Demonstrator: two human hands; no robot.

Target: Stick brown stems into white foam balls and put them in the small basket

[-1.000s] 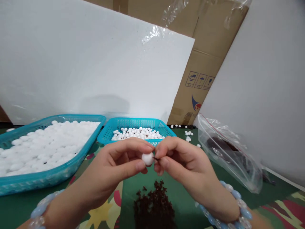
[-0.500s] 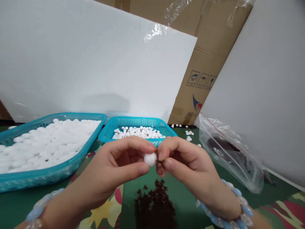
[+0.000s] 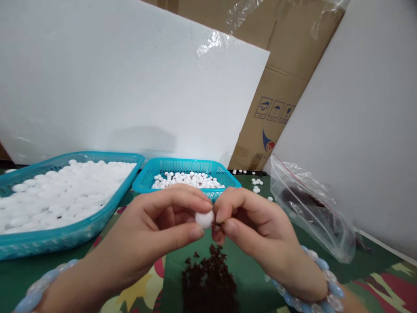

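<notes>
Between the thumb and fingers of my left hand (image 3: 159,221) is a small white ball (image 3: 204,219). My right hand (image 3: 256,226) pinches a tiny dark brown piece (image 3: 216,224) against the ball's right side. Whether the piece is inside the ball or only touching it, I cannot tell. Below both hands a pile of small dark brown pieces (image 3: 210,282) lies on the green patterned tabletop (image 3: 257,295). Each wrist wears a bracelet of pale blue and clear beads.
A large teal basket (image 3: 112,206) full of white balls stands at left. Behind my hands is a smaller teal basket (image 3: 146,180) with more balls. Loose white balls (image 3: 256,181) lie to its right, near a clear plastic bag (image 3: 339,243) with dark contents. Cardboard (image 3: 254,143) and a white board (image 3: 130,78) stand behind.
Both hands keep nearly the same pose, the white ball still pinched in the left and the dark piece in the right. The whole view has shifted slightly.
</notes>
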